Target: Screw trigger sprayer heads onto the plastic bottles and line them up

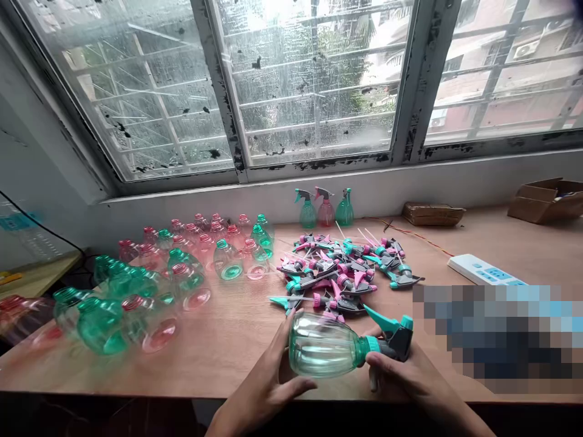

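A clear green spray bottle (321, 346) lies on its side between my hands near the table's front edge. My left hand (266, 382) cups its round body from behind and below. My right hand (401, 376) is closed around the grey and teal trigger head (394, 337) fitted at the bottle's neck. Just beyond lies a pile of loose pink, teal and grey trigger heads (341, 270) with thin dip tubes.
Several empty green and pink bottles (150, 291) lie heaped on the left of the wooden table (228, 352). Three finished spray bottles (325, 209) stand by the window sill. A white power strip (483, 270), a brown packet (432, 213) and a cardboard box (544, 200) sit at the right.
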A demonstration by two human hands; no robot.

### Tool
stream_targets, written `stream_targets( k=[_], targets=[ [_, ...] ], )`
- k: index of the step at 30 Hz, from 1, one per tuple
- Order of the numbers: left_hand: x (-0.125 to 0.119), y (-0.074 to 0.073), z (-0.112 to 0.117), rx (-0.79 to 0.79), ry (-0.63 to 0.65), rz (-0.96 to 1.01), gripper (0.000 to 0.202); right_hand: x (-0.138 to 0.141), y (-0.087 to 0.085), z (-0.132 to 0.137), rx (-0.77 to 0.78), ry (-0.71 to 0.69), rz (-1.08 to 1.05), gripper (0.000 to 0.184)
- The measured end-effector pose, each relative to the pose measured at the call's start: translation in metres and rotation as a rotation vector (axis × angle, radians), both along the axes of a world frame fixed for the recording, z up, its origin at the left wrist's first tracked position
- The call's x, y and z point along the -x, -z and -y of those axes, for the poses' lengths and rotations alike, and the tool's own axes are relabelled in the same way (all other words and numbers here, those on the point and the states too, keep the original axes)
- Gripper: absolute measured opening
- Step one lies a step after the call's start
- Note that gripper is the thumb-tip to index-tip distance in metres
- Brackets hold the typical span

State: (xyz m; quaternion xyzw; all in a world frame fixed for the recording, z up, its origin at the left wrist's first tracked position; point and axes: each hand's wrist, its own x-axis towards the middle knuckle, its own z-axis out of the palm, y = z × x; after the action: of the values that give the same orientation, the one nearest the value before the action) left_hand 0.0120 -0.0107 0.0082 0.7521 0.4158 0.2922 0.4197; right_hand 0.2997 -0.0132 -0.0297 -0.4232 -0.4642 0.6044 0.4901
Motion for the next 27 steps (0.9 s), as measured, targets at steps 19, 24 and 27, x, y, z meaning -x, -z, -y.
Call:
stream_targets(
  k=[19, 24, 27],
  targets=[
    [-0.003, 0.009, -0.001, -0.274, 0.009, -0.108, 0.107, 0.002, -0.010, -0.003, -0.050, -0.008, 0.078, 0.054],
    [-0.001, 0.001, 0.002, -0.234, 0.025, -0.017, 0.089, 0.000, -0.013, -0.001, -0.007, 0.000, 0.094, 0.062],
    [-0.002, 0.007, 0.003, -0.281, -0.020, -0.050, 0.077, -0.001, -0.014, 0.000, 0.014, 0.020, 0.099, 0.068]
  ],
)
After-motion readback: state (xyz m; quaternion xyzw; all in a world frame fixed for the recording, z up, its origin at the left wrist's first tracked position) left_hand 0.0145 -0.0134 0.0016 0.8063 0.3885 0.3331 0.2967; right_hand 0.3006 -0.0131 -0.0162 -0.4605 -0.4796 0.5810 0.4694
